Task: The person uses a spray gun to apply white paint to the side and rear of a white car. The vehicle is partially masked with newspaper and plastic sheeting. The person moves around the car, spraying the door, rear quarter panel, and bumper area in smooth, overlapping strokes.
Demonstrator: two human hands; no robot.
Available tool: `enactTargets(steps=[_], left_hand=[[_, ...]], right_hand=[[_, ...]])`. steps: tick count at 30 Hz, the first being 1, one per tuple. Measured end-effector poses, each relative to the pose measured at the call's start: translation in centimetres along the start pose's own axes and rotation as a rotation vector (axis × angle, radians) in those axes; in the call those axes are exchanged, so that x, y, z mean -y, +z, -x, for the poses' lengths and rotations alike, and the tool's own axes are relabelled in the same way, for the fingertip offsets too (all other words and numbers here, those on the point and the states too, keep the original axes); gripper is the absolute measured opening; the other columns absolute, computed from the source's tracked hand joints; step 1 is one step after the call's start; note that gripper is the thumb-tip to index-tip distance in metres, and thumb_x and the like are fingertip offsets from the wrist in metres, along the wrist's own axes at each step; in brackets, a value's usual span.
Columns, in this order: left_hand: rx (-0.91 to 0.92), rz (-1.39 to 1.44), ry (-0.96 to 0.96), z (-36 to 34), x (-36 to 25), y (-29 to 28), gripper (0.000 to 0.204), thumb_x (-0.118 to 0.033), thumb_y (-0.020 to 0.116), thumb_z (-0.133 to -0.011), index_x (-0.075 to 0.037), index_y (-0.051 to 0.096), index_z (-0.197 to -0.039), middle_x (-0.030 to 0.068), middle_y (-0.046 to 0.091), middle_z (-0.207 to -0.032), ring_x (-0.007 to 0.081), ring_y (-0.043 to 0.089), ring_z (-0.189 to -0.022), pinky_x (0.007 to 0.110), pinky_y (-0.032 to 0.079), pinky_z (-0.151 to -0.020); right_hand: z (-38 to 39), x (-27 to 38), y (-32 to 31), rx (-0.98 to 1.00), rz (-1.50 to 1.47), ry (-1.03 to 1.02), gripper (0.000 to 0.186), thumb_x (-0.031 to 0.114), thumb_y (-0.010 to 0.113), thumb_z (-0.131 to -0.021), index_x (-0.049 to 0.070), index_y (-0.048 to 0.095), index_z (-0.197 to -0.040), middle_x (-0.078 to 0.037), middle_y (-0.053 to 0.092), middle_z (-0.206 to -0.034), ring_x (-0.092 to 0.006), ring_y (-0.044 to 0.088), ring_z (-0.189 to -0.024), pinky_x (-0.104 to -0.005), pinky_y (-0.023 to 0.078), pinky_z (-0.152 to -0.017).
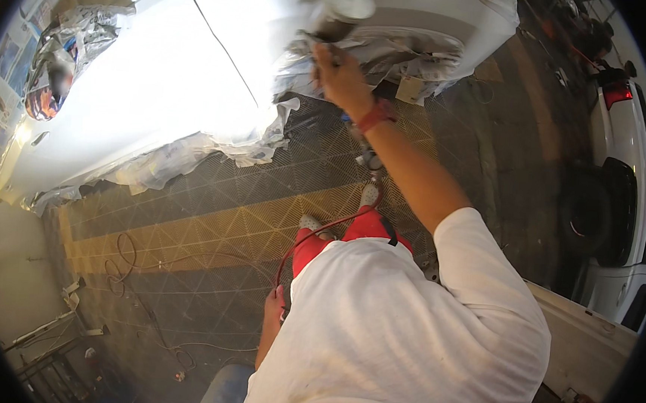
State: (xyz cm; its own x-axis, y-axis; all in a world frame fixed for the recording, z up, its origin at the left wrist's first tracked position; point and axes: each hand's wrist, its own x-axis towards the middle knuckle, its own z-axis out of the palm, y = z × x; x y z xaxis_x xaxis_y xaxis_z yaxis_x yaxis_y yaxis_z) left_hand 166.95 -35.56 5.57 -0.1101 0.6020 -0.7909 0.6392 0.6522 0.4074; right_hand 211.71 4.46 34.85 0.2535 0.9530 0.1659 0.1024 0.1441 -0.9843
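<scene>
A paint spray gun [335, 29] with a pale round cup on top is blurred by motion. My right hand [340, 79] is closed around it, close to the white car body panel [159, 78]. A red band circles my right wrist. Low at my left side, my left hand [275, 303] is closed on a red air hose [313, 231] that curves up across my legs toward the right. The panel is brightly lit, with a dark seam running down it. Masking paper [192, 151] hangs ragged along its lower edge, and crumpled plastic sheeting [416, 54] fills the wheel arch.
Grey and yellow grid floor tiles [224, 224] lie beneath my feet. Loose hose [120, 262] coils on the floor at the left. A white vehicle [627, 133] stands at the far right. Metal racks [57, 366] are at the lower left.
</scene>
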Motion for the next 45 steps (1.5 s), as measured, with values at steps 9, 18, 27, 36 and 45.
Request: enactTargets(steps=[9,18,27,36,45], left_hand=[[0.053,-0.264,0.179,-3.1,-12.6,4.1,0.057,-0.055,0.048,-0.104,-0.004,0.070,-0.118,0.0294,0.071,-0.107,0.0469,0.068,-0.107,0.051,0.051,-0.088],[0.104,-0.420,0.277,-3.1,-23.9,10.0,0.058,-0.051,0.049,-0.105,0.000,0.066,-0.129,0.0333,0.069,-0.115,0.0516,0.064,-0.112,0.055,0.051,-0.094],[0.101,-0.402,0.429,0.5,-29.6,12.6,0.053,-0.045,0.049,-0.107,0.000,0.065,-0.130,0.0341,0.068,-0.111,0.0534,0.064,-0.106,0.057,0.052,-0.087],[0.074,-0.351,0.212,-0.2,-25.4,11.3,0.051,-0.047,0.047,-0.107,-0.006,0.066,-0.131,0.0284,0.071,-0.110,0.0481,0.067,-0.108,0.054,0.052,-0.089],[-0.053,-0.114,-0.039,-2.2,-13.7,6.0,0.052,-0.049,0.049,-0.108,-0.001,0.068,-0.109,0.0120,0.070,-0.092,0.0265,0.066,-0.085,0.041,0.050,-0.076]], right_hand=[[2.7,-3.8,-24.8,-0.415,0.139,0.088,0.054,0.056,0.052,-0.105,0.004,0.061,-0.096,-0.003,0.068,-0.079,-0.0108,0.065,-0.064,-0.0245,0.044,-0.042],[2.5,-5.6,-43.4,-0.615,0.179,0.134,0.053,0.055,0.045,-0.107,0.005,0.062,-0.098,-0.006,0.069,-0.079,-0.0138,0.068,-0.064,-0.0266,0.043,-0.041],[-0.3,-9.4,-55.9,-0.895,0.141,0.271,0.057,0.055,0.047,-0.106,0.001,0.064,-0.105,-0.007,0.070,-0.077,-0.0161,0.069,-0.064,-0.0290,0.046,-0.042],[-1.3,-13.7,-54.1,-1.020,0.214,0.295,0.055,0.052,0.048,-0.106,0.000,0.064,-0.111,-0.008,0.071,-0.077,-0.0164,0.069,-0.061,-0.0303,0.050,-0.045],[2.9,-9.9,-29.7,-0.596,0.129,0.130,0.051,0.050,0.048,-0.109,0.003,0.064,-0.097,-0.005,0.071,-0.082,-0.0138,0.069,-0.066,-0.0271,0.048,-0.045]])
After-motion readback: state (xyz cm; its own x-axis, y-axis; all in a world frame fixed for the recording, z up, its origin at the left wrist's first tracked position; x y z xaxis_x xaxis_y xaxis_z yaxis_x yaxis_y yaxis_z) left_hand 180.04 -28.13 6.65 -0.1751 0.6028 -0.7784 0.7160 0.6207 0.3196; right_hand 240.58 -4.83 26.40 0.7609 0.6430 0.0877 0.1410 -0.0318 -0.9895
